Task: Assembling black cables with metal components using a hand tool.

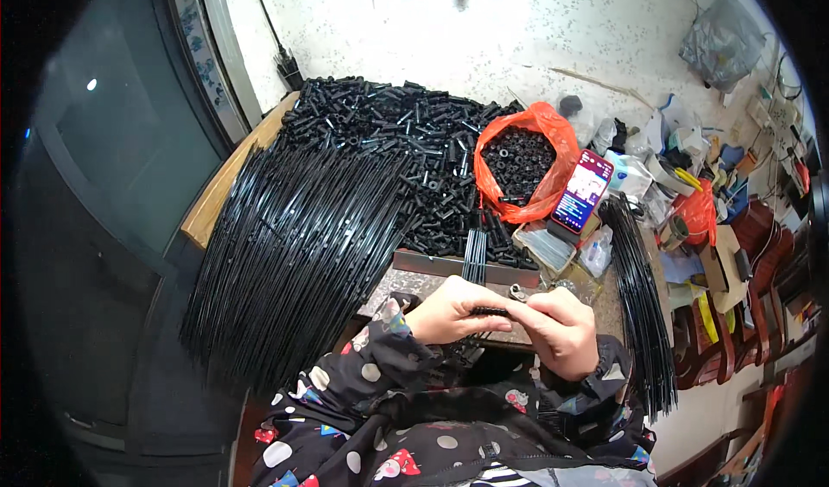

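While both hands meet over the front edge of the worktop (606, 312), the left hand (459, 311) is closed on a dark ribbed piece (490, 312), and the right hand (557, 333), fingers curled, pinches its right end. Whether this piece is separate or a row of rod ends cannot be determined. A small bunch of thin rods (475, 256) runs from beside the left hand over the low wall of a tray (509, 274), toward heaped short black tubes (363, 116).

Handling assessment: the piece appears light and firm, awkward chiefly for its smallness; a fingertip hold at each end seems soundest. The rods look slim, springy and slick, liable to fan out, and are best gripped together near the middle.

Longer black rods (289, 245) lie to the left; a red bag (486, 163) of black rings stands behind a phone (583, 193).
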Demonstrator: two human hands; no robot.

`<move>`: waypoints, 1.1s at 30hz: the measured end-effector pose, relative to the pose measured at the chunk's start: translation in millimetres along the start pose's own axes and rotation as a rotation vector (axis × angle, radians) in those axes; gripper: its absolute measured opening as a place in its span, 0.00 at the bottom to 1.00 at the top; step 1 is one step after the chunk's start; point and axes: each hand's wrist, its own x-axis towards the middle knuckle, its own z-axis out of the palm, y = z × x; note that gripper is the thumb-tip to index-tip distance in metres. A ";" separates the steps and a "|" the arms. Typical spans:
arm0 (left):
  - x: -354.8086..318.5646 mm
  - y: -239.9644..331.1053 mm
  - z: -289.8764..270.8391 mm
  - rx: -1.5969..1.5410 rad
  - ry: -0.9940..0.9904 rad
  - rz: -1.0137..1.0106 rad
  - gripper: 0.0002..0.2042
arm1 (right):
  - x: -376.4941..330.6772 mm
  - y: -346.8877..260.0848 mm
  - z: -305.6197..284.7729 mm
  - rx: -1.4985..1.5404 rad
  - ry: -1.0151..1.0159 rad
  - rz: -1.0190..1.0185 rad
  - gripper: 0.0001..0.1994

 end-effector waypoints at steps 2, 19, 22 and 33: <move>0.4 -0.5 0.3 0.026 -0.039 0.023 0.10 | 1.6 4.2 1.3 0.128 -0.016 -0.013 0.15; -41.4 -89.0 37.8 1.068 -0.204 -0.232 0.40 | -4.6 -31.9 11.5 0.526 -0.302 -0.021 0.13; -48.6 -81.6 36.5 1.009 -0.282 -0.200 0.40 | 1.1 -35.9 25.5 0.938 -0.565 -0.097 0.10; -85.9 -74.5 40.3 1.209 -0.408 -0.104 0.38 | -41.9 141.1 62.3 -0.476 -0.286 0.639 0.05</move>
